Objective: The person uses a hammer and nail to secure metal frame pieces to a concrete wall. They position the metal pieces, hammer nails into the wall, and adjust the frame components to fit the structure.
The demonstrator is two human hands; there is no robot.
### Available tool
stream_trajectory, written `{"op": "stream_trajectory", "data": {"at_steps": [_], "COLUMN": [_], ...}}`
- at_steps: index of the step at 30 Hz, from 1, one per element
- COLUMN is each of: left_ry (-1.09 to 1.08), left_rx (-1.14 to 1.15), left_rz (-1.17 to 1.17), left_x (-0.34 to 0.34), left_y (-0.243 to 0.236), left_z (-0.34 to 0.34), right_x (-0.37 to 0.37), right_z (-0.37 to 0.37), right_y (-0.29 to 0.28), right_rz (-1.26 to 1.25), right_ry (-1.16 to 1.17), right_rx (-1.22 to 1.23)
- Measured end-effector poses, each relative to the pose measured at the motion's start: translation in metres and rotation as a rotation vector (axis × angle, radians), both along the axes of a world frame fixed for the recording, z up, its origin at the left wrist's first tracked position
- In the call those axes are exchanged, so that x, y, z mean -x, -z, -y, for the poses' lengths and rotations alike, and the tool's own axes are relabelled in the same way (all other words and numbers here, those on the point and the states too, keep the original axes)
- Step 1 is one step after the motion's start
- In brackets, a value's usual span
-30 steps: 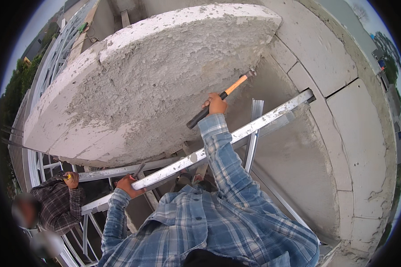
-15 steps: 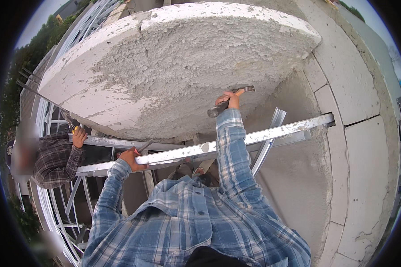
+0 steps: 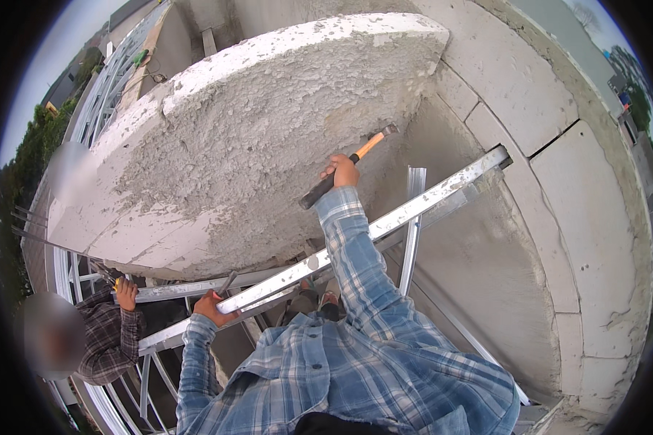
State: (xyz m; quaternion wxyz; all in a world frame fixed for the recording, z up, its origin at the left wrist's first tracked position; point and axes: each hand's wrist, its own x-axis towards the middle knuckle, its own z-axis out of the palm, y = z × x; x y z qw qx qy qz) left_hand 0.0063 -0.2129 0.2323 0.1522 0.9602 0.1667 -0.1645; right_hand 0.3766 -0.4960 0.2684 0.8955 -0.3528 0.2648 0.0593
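R hand: w/ our R hand (image 3: 345, 172) we grasp the hammer (image 3: 368, 146), fingers wrapped round the black grip. Hammer pos.: in front of the panel (image 3: 268, 130), near the R end of its rough mortar face. The handle runs diag.; its orange section and the metal head point up and to the R, the butt down and to the L. We can't tell whether the head touches the mortar.

L hand: w/ our L hand (image 3: 214, 308) we keep the fingers curled at the metal beam (image 3: 442, 190), touching its near edge, L of ctr. We grasp a slim tool (image 3: 228, 280) in the same hand; its grey shaft sticks up past the fingers. We can't ID the exact type, as the hand hides the lower part.

Surroundings: we see the beam cross below the panel, w/ mortar spots on it, its R end in a slot in the block wall (image 3: 598, 232). Our R sleeve (image 3: 363, 268), blue plaid, passes over the beam. A metal channel (image 3: 411, 254) stands near-vert. just R of this sleeve and crosses the beam.

To the far L we see a co-worker in a dark plaid shirt (image 3: 105, 341); the co-worker's hand (image 3: 126, 293) is at a small yellow item (image 3: 117, 284), next to a second rail (image 3: 196, 288).
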Motion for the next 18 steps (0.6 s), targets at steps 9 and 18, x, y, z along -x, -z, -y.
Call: {"op": "stream_trajectory", "data": {"at_steps": [9,18], "left_ry": [0.049,0.023], "left_rx": [0.1,0.087], "left_rz": [-0.013,-0.031], "left_x": [-0.008,0.005], "left_y": [0.001,0.003], "left_z": [-0.001,-0.007], "right_x": [-0.106,-0.111], "right_z": [0.099,0.1], "right_y": [-0.051,-0.027], "right_rz": [0.257,0.198], "right_ry": [0.173,-0.038], "right_rx": [0.312,0.031]}}
